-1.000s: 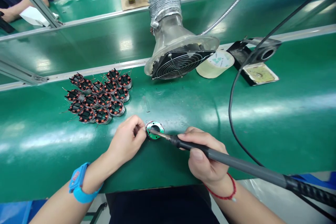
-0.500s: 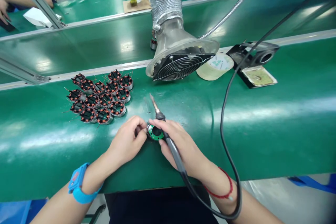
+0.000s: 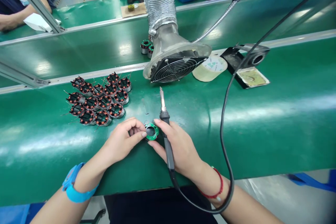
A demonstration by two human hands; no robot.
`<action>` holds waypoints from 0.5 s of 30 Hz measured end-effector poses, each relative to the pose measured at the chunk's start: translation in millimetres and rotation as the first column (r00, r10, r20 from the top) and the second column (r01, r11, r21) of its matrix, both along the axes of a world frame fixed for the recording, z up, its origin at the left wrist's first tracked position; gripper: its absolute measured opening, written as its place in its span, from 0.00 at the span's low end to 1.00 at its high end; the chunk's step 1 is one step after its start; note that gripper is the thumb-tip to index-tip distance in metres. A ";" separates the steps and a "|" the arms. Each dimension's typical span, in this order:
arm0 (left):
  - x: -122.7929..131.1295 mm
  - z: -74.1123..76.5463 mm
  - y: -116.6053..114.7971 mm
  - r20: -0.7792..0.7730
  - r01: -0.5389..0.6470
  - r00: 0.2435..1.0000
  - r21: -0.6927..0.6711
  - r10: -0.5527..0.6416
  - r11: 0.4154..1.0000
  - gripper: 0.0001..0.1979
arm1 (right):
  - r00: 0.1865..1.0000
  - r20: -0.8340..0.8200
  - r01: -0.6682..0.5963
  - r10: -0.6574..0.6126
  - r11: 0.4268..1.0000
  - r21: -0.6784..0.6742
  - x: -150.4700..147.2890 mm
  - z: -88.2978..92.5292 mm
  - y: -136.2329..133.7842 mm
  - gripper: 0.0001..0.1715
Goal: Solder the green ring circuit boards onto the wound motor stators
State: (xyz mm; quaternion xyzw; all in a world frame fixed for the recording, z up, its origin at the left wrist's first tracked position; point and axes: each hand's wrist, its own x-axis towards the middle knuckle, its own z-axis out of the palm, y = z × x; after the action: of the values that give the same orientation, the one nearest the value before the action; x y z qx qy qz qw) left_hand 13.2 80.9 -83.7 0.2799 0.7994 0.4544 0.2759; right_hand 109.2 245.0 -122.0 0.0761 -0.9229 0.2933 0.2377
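Note:
A motor stator topped by a ring-shaped green circuit board (image 3: pixel 151 132) lies on the bench between my hands. My left hand (image 3: pixel 127 136) is closed at its left edge, thumb and fingertips pinched against the rim; whether a wire is between them cannot be seen. My right hand (image 3: pixel 181 147) holds a soldering iron (image 3: pixel 168 143) across the palm, tip pointing away from me. The same hand's thumb and a finger reach round the stator's right side. To the left stand several wound stators (image 3: pixel 102 117) with copper coils and loose wire ends.
A fume extractor hood (image 3: pixel 178 66) hangs over the bench. Behind it are a tape roll (image 3: pixel 210 68) and an iron stand with sponge (image 3: pixel 253 77). The iron's cable (image 3: pixel 222 129) loops on the right. Board-topped stators (image 3: pixel 145 46) sit beyond the rail; a person's arm (image 3: pixel 15 21) is far left.
The iron has swung more upright, its tip now further right. My right hand's fingers have spread around the stator, and more of its green board shows. The view has shifted slightly.

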 end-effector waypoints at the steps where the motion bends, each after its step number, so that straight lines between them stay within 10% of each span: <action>1: 1.1 -1.3 0.6 0.021 -0.017 1.000 0.005 0.017 1.000 0.04 | 0.999 -0.009 -0.033 0.033 0.999 -0.002 0.0 1.1 -0.4 0.32; 6: 3.0 -1.7 0.9 0.007 -0.010 1.000 0.000 0.010 1.000 0.06 | 0.971 -0.069 -0.230 0.229 0.973 -0.006 2.1 5.0 2.1 0.33; 15: 2.4 -2.4 -3.7 0.064 -0.044 0.997 -0.040 0.046 0.998 0.06 | 0.973 -0.100 -0.218 0.206 0.969 -0.120 1.6 9.8 2.0 0.24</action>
State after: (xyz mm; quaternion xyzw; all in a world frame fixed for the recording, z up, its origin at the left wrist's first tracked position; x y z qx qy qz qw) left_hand 15.6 77.1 -86.1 0.2416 0.8047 0.4539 0.2966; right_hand 110.8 246.9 -112.2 0.1714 -0.8772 0.3729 0.2493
